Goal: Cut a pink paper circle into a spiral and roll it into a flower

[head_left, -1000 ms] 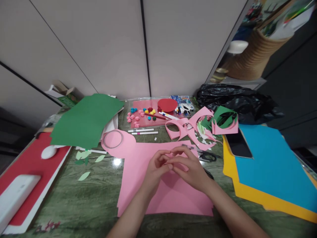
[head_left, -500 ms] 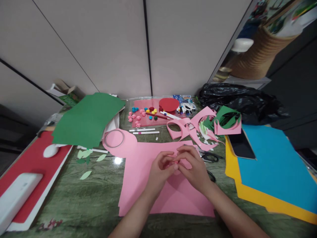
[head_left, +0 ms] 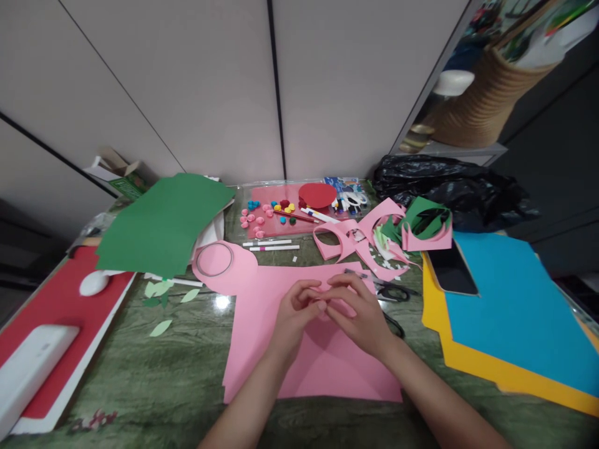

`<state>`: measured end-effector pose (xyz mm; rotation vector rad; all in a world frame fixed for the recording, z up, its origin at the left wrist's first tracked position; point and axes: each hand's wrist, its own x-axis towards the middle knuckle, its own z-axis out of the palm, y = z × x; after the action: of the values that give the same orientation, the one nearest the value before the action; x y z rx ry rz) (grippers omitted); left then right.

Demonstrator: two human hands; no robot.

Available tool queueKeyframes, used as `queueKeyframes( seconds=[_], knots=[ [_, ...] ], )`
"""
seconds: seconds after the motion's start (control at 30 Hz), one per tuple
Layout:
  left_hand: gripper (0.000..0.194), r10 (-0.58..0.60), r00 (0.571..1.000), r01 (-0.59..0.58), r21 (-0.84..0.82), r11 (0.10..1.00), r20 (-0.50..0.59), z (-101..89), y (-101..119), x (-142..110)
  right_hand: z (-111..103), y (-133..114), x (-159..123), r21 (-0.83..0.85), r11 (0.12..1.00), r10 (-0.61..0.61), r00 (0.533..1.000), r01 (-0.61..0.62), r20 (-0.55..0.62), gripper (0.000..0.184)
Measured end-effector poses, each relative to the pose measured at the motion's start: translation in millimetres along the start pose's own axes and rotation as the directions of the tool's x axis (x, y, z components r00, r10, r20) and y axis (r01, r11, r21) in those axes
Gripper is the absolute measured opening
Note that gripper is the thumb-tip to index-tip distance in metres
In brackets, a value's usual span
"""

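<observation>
Over the pink sheets (head_left: 262, 343), my left hand (head_left: 294, 318) and my right hand (head_left: 360, 315) meet with fingertips almost touching. Both are closed on a small pink paper strip (head_left: 322, 295), which the fingers mostly hide; its exact shape cannot be made out. Close to my right hand, black-handled scissors (head_left: 395, 292) lie partly on the pink sheets. A pink paper circle (head_left: 246, 268) bears a thin grey ring (head_left: 214, 273) to the left. Beyond my hands, several small rolled pink paper flowers (head_left: 259, 221) rest on a clear tray.
Pink paper offcuts (head_left: 344, 237) lie behind the hands. Green sheets (head_left: 159, 224) and pale paper leaves (head_left: 161, 328) are at left, near a white glue gun (head_left: 42, 355) on red card. A phone (head_left: 452, 271) lies by blue sheets (head_left: 519, 305). Two white pens (head_left: 274, 247) lie mid-table.
My fingers have shifted slightly on the pink paper strip, and more of it shows between them. The whole view has moved a little; the things on the table stay put.
</observation>
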<state>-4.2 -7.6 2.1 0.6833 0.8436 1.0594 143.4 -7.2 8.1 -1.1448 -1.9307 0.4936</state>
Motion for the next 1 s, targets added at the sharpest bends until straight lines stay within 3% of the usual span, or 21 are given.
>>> queueKeyframes(
  seconds=[0.33,0.6,0.8,1.0],
  knots=[
    [0.031,0.071,0.997,-0.067,0.182,0.981,-0.015,1.7,7,-1,1,10,-2,-0.045,0.998,-0.044,0.999,0.045,0.020,0.023],
    [0.034,0.002,0.999,-0.001,0.021,1.000,-0.045,3.6,-1,-2,3,7,-1,0.018,1.000,-0.011,0.995,0.013,-0.101,0.012],
    [0.031,-0.015,1.000,0.015,-0.005,1.000,-0.007,1.6,-4,0,3,5,0,0.017,1.000,0.005,0.997,-0.004,-0.071,0.007],
    [0.030,-0.012,1.000,0.012,0.004,1.000,-0.019,0.3,-2,0,0,0,1,0.057,0.998,-0.028,0.999,0.029,-0.021,0.018]
  ],
)
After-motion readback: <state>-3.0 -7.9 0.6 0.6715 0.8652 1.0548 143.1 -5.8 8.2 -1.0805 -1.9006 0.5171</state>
